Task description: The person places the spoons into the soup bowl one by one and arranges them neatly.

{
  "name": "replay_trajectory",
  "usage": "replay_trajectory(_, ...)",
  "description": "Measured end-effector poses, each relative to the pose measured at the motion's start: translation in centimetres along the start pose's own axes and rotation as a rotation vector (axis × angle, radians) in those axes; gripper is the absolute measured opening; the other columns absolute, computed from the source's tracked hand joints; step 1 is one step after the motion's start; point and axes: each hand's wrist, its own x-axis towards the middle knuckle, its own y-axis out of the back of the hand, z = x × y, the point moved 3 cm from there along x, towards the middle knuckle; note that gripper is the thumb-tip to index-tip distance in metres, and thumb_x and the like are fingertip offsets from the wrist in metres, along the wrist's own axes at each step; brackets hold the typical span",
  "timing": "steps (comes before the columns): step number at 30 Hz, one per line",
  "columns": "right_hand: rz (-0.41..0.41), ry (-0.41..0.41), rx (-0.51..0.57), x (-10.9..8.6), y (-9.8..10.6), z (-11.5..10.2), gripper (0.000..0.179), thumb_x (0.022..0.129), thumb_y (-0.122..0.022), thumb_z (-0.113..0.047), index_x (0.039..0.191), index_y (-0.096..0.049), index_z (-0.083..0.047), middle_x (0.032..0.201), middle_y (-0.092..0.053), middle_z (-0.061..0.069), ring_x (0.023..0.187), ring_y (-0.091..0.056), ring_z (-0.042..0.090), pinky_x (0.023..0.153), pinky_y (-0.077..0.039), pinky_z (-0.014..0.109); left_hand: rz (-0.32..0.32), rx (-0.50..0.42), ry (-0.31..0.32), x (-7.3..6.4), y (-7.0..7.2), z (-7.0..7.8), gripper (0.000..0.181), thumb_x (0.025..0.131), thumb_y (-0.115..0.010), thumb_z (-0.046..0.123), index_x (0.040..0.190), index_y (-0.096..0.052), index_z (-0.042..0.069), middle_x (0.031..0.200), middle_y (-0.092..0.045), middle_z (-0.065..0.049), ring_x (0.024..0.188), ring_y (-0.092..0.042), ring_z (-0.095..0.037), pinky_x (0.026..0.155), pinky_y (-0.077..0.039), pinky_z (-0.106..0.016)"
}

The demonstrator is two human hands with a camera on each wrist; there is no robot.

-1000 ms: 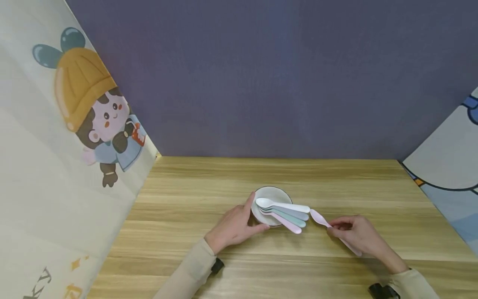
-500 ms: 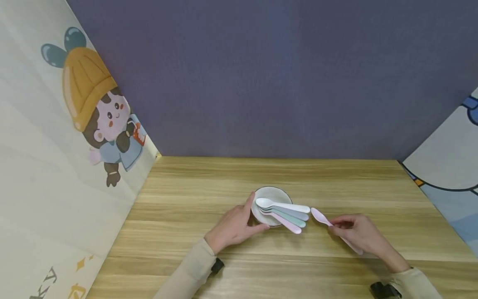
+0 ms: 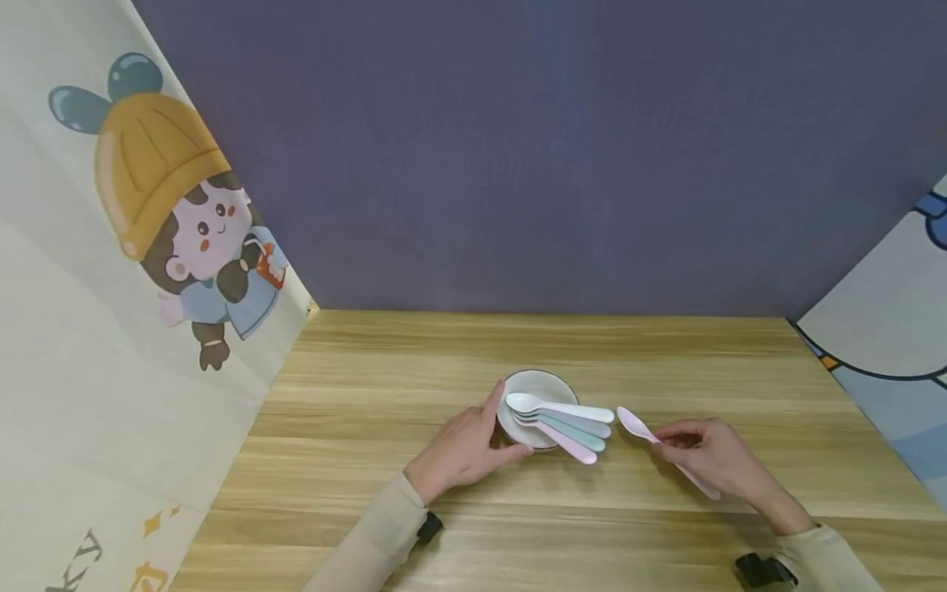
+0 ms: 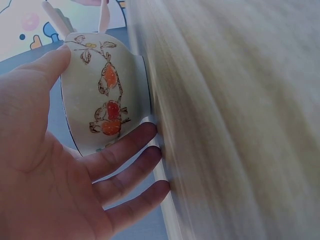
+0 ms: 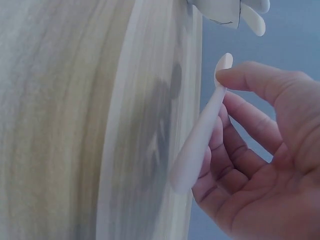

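A small white bowl (image 3: 542,383) with a dark rim stands on the table; the left wrist view shows orange and red fruit painted on the bowl's side (image 4: 111,90). My left hand (image 3: 462,448) holds it from the left, thumb and forefinger set around the wall. Across the bowl lie a white spoon (image 3: 570,409), a grey spoon (image 3: 592,425), a green spoon (image 3: 580,436) and a pink spoon (image 3: 570,444), handles out over the right rim. To the right, my right hand (image 3: 713,460) pinches another pink spoon (image 5: 197,142) by its handle, just above the table, scoop toward the bowl.
The wood-grain table (image 3: 355,378) ends at a dark blue panel (image 3: 547,164) behind. A pale wall with a cartoon figure (image 3: 210,222) rises on the left, and a printed panel (image 3: 888,304) on the right. Black wrist cameras (image 3: 762,569) sit under the sleeves.
My right hand and its pink spoon have shifted slightly away from me, toward the back of the table. The left hand, the bowl and its spoons stay in place.
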Motion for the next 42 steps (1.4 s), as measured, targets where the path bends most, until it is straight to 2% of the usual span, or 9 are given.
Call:
replay_trajectory(12,0.004,0.029,-0.008,0.7,0.6,0.0,0.023,0.092,-0.084,-0.022,0.106,-0.083,-0.004,0.092,-0.080,0.002,0.077,-0.064,0.000,0.065,-0.053,0.021,0.005,0.000,-0.002,0.2,-0.2,0.3,0.114,0.095,-0.057,0.080,0.172,-0.013,0.008,0.134,-0.070,-0.010,0.115,-0.067,-0.020,0.100,-0.056,-0.040)
replay_trajectory(17,0.004,0.033,-0.002,-0.3,0.4,-0.8,0.024,0.093,-0.083,-0.021,0.109,-0.082,-0.003,0.094,-0.080,0.003,0.078,-0.064,0.000,0.064,-0.054,0.022,-0.006,-0.006,-0.021,-0.7,0.0,0.0,0.114,0.095,-0.057,0.079,0.172,-0.012,0.008,0.141,-0.068,-0.013,0.122,-0.067,-0.023,0.103,-0.056,-0.041)
replay_trajectory(22,-0.010,0.018,0.002,-1.3,0.0,-1.7,0.027,0.095,-0.082,-0.022,0.113,-0.082,-0.002,0.096,-0.080,0.003,0.079,-0.064,0.001,0.064,-0.054,0.022,-0.018,0.001,-0.032,-1.5,0.1,-0.3,0.114,0.095,-0.057,0.080,0.172,-0.013,0.008,0.141,-0.068,-0.013,0.122,-0.067,-0.023,0.104,-0.056,-0.042)
replay_trajectory(27,0.011,0.019,0.005,-2.3,-0.5,-2.6,0.025,0.094,-0.083,-0.021,0.112,-0.082,-0.004,0.094,-0.079,0.001,0.078,-0.064,0.001,0.064,-0.054,0.022,-0.033,0.005,-0.043,-2.3,0.2,-0.4,0.114,0.095,-0.056,0.081,0.172,-0.012,0.008,0.143,-0.067,-0.014,0.125,-0.066,-0.025,0.105,-0.055,-0.043)
replay_trajectory(32,0.021,0.033,0.004,-2.2,-0.5,-3.1,0.022,0.093,-0.083,-0.019,0.110,-0.083,-0.005,0.091,-0.079,0.000,0.077,-0.063,0.001,0.064,-0.053,0.022,-0.037,-0.003,-0.039,-2.5,0.4,-0.6,0.114,0.095,-0.056,0.081,0.172,-0.012,0.009,0.149,-0.064,-0.015,0.132,-0.065,-0.028,0.110,-0.054,-0.045)
replay_trajectory(42,0.013,0.055,-0.011,-1.9,-0.1,-4.5,0.020,0.094,-0.082,-0.020,0.109,-0.083,-0.007,0.091,-0.078,-0.001,0.079,-0.063,0.000,0.067,-0.053,0.022,-0.037,0.003,-0.040,-2.8,0.7,-0.7,0.114,0.095,-0.055,0.081,0.172,-0.012,0.009,0.147,-0.065,-0.015,0.130,-0.065,-0.027,0.109,-0.054,-0.044)
